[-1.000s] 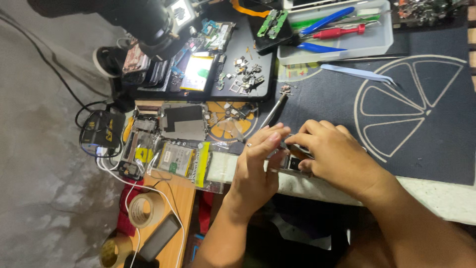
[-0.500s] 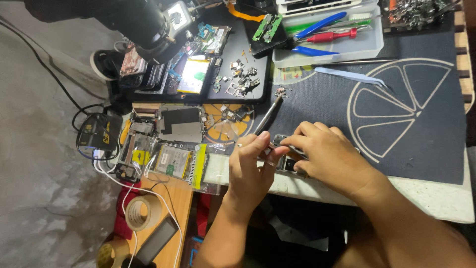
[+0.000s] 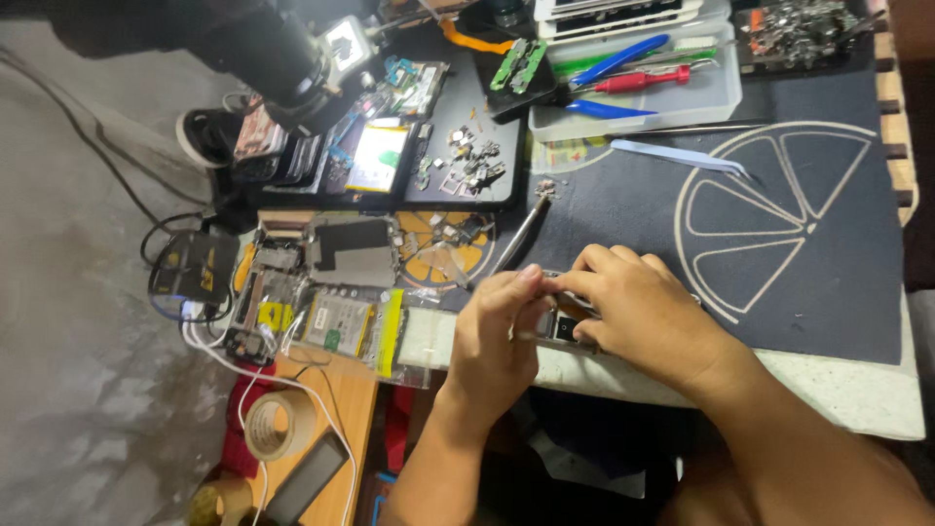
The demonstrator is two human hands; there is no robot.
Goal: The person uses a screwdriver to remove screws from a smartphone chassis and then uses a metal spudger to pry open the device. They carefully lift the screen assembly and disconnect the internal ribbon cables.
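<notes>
Two hands are brought together over a small phone part (image 3: pixel 563 326) that lies at the near edge of the dark work mat (image 3: pixel 828 292), where the pale tabletop (image 3: pixel 857 390) ends. The left hand (image 3: pixel 497 341) is curled, with fingertips pinched against the part; what exactly is pinched cannot be told. The right hand (image 3: pixel 643 312) is laid over the part from the other side, fingers bent down on it, apparently to steady it. A slim screwdriver (image 3: pixel 521 229) rises from the pinch, slanting away from the part. Little room is left nearer than the part, since the table edge runs just below it. To the right of the part, the mat with its white citrus outline is largely bare. Left of the part, opened phones (image 3: pixel 312 292) are crowded. Farther off beyond the part, a white tray (image 3: pixel 633 107) of blue and red tools and loose tweezers (image 3: pixel 677 156) are kept.
</notes>
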